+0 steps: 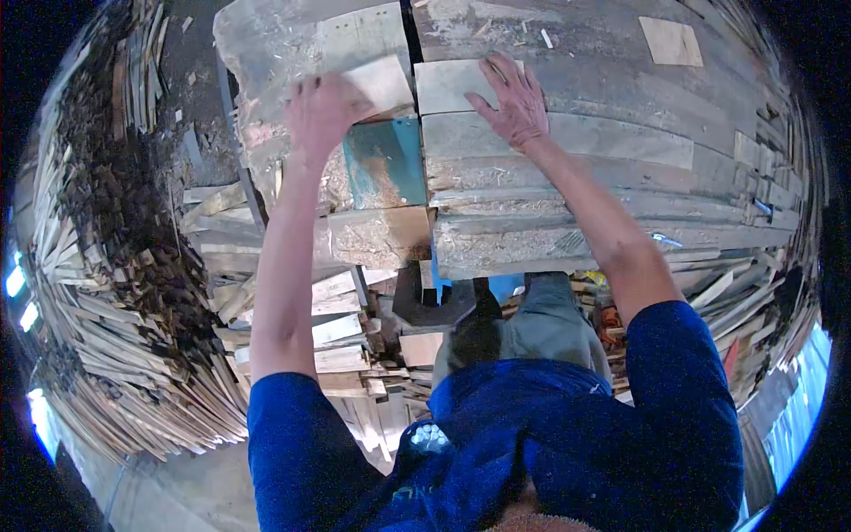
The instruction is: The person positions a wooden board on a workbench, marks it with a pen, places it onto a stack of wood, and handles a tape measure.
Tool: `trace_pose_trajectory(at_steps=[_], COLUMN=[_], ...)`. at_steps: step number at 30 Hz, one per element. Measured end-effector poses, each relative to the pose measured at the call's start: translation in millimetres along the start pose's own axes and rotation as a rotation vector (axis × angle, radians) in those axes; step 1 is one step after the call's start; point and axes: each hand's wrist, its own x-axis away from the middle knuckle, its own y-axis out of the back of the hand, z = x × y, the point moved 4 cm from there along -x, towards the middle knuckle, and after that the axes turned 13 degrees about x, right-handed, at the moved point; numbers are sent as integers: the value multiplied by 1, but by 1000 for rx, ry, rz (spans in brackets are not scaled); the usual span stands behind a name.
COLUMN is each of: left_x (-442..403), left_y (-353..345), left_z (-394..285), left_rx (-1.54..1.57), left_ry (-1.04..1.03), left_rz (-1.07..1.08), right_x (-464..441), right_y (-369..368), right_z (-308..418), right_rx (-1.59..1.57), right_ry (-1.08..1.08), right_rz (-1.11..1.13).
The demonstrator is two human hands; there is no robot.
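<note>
My left hand is over a short pale board on the left part of the wooden bench, its fingers curled at the board's left end. My right hand lies with its fingers spread on another pale board, across the dark gap. A teal plate dusted with sawdust lies just below the left board. Below that plate is a brown wood block.
The bench top is made of worn planks with wood chips on it. A loose light piece lies at the upper right. Piles of wood strips spread at the left, with more stacked at the right.
</note>
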Motion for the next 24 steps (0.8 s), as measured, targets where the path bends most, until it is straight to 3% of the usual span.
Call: trace_pose_trajectory(at_steps=[2,5,7,9,10,11,12,13,14,15,16,18,20,22,24], left_x=[11,47,85,114,134,145,156,160,162,168,175,186,194,222,236], left_y=[5,27,49,64,73,59,59,60,46,27,14,-34,-84,-71,-80], left_z=[6,1,-17,-25,-45,-37,-64,-104,-126,-159,-197,-243,-279,-360,-397], left_rx=[-89,156,229,428,544,746,934,1109,1225,1396,1549,1643,1449,1432,1180], left_ry=[60,24,-32,81,120,353,519,530,620,662,720,813,497,548,245], left_rz=[17,96,-27,-121,-168,8,35,-13,25,5,-37,106,290,662,1149], right_x=[1,2,2,10,24,30,38,80,92,117,148,201,262,338,404], right_y=[2,1,9,10,0,-19,54,55,93,96,126,164,154,180,195], right_z=[0,2,2,2,7,7,20,22,24,34,37,21,1,-32,-73], right_rx=[-4,-2,24,109,29,82,-5,-499,-989,-1400,-1541,-1041,-1133,-1207,-918], right_ry=[-6,-6,-11,-17,-52,112,0,-82,-354,-425,-596,-737,-955,-1143,-1274], right_rz=[8,-6,-29,70,-105,384,607,-80,165,427,568,465,189,132,-16])
